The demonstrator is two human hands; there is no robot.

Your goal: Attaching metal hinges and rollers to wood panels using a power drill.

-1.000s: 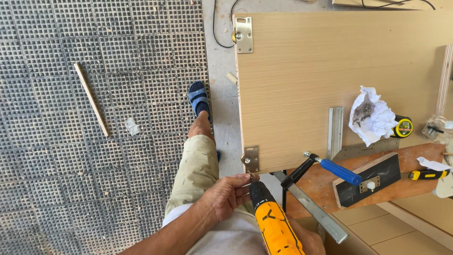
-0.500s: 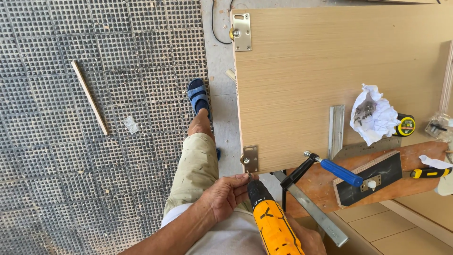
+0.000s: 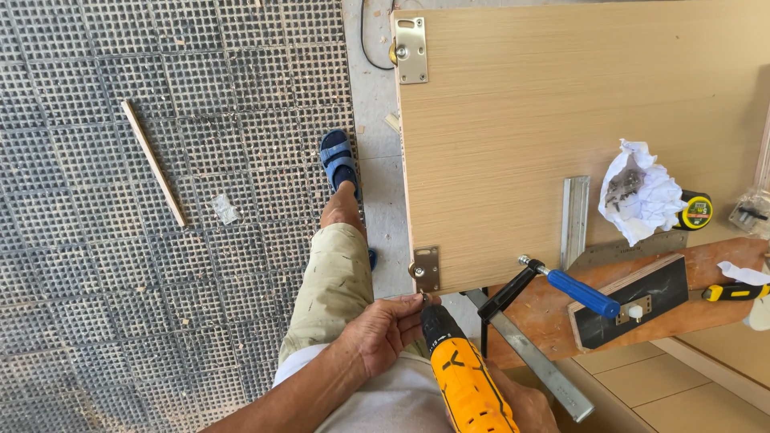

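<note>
Yellow-and-black cordless drill [image 3: 465,377] gripped in right hand [image 3: 525,405], bit tip just below small brass hinge plate [image 3: 426,269] at near corner of light wooden panel [image 3: 577,136]. Left hand [image 3: 389,329] pinching at bit tip, probably a screw, too small to tell. Risks: bit slipping onto left fingers [image 3: 413,303]; screw driven crooked; panel edge splitting

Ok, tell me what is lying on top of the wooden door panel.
On the wooden door panel lie a crumpled white paper holding small dark hardware, a metal square, and two metal hinge plates at its left edge. The paper hides whatever is underneath it.
</note>
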